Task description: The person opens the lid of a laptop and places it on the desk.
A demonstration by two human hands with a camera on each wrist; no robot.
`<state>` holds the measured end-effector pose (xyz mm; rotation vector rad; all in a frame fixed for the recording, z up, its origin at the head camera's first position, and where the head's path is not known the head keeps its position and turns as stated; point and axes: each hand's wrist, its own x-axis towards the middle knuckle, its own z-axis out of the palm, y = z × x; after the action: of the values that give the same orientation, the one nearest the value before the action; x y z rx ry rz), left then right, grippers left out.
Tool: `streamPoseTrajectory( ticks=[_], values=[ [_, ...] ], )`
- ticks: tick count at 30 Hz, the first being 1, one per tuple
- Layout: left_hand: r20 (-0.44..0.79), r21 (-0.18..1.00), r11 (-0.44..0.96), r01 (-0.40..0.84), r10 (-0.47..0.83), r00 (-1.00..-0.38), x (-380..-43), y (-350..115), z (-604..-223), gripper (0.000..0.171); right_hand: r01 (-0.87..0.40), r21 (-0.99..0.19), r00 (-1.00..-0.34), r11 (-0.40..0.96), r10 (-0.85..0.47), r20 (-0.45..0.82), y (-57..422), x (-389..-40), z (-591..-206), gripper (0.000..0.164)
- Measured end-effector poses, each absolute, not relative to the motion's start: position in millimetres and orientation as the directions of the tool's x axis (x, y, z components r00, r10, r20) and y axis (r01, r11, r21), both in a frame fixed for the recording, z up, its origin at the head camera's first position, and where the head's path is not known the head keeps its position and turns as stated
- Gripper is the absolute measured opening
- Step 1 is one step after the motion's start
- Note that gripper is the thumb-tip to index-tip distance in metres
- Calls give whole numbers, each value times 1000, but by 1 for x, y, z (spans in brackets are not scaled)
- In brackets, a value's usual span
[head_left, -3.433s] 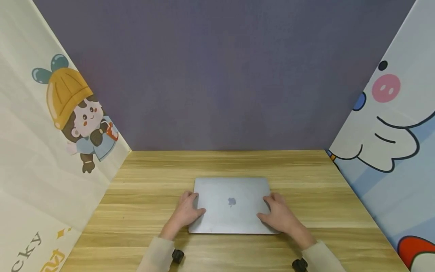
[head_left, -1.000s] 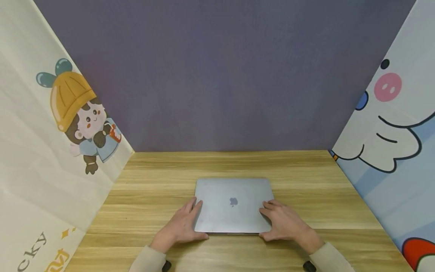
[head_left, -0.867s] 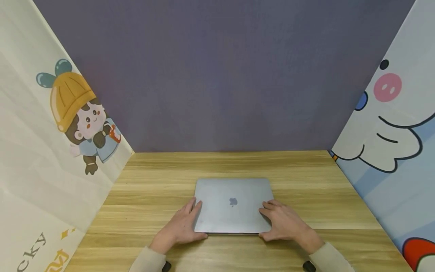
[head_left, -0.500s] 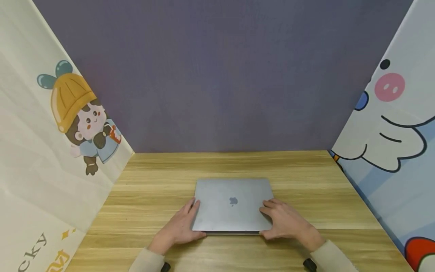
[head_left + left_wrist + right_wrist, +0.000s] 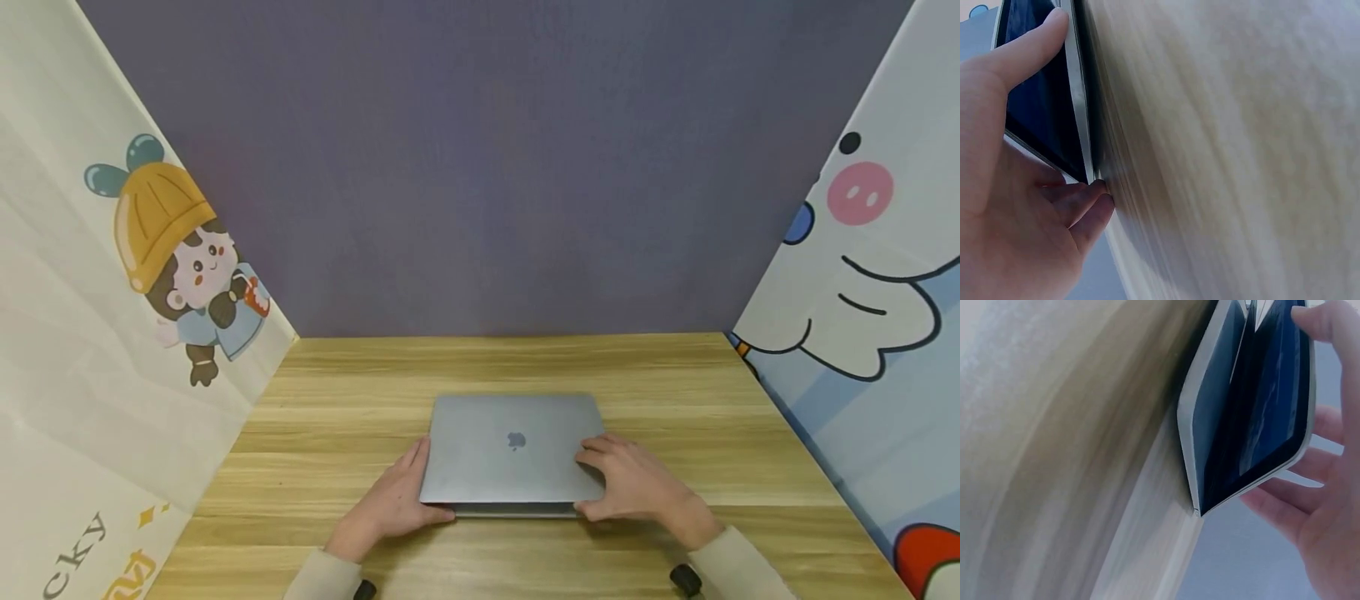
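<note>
A silver laptop (image 5: 502, 467) lies on the wooden table, its lid raised a little at the front edge. In the right wrist view, my right hand (image 5: 1325, 506) pinches the lid, with the thumb on the inner screen (image 5: 1272, 400) side and the fingers behind the lid. The laptop base (image 5: 1186, 419) stays down on the table. At the laptop's left side, my left hand (image 5: 393, 504) holds the base, its thumb at the front edge and fingertips along the side, as the left wrist view shows. The keyboard is mostly hidden under the lid.
The wood-grain table (image 5: 360, 375) runs back to a dark grey panel (image 5: 510, 167). Cartoon-printed cloths hang on the left (image 5: 60, 292) and right (image 5: 900, 417).
Both hands have moved from the laptop's sides to its front corners. The closed lid has risen at the front, widening a dark gap above the base, with the right thumb rising too.
</note>
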<state>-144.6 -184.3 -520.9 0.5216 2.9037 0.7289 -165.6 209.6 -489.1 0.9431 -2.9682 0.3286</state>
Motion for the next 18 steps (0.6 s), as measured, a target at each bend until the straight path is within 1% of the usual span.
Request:
streamPoseTrajectory(
  ticks=[4,9,14,18],
  values=[
    [3,511,802,308,356,-934,-147,-186,-522,132,-572,-211,-818,793,-571,71,210,-167,-486,70],
    [2,540,780,316,374,-927,-148,-189,-524,129,-579,-218,-814,786,-572,99,211,-169,-483,67],
    [-5,531,774,345,409,-912,-146,-191,-524,122,-585,-228,-810,779,-577,104,211,-171,-479,67],
    [-1,515,778,359,420,-908,-145,-190,-524,117,-611,-224,-791,760,-599,125,211,-174,-477,64]
  ],
)
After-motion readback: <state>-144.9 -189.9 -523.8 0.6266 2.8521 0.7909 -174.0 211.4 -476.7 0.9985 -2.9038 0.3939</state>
